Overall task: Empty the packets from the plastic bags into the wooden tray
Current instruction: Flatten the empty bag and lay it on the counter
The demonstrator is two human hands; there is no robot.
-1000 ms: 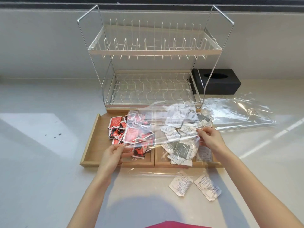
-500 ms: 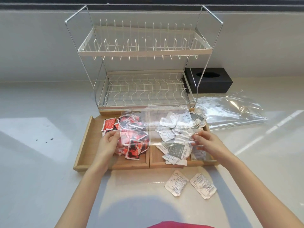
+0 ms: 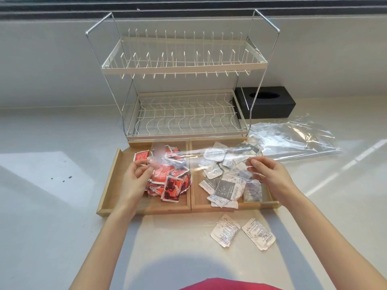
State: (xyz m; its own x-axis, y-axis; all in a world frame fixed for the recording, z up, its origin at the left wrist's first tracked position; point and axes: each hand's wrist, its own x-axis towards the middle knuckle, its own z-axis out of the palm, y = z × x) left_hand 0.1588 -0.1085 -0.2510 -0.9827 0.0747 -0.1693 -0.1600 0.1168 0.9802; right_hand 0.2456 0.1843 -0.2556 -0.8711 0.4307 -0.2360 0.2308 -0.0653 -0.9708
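A pale glossy countertop [image 3: 48,206] spreads beneath both hands, bright with slanting light patches. Beyond the hands stands a two-tier white wire dish rack [image 3: 184,84] against a plain grey wall [image 3: 41,59]; a black rectangular tissue box [image 3: 266,104] sits beside it, beyond the right hand.

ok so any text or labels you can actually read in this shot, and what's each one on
Nothing here can be quoted with confidence.
White packets on the counter: lines of small print, too small to read.
Dark packet in the wooden tray: a white line of print, too blurred to read.
Red packets: dark graphics, no legible words.
Plastic bag held by the left hand and right hand: no print visible.
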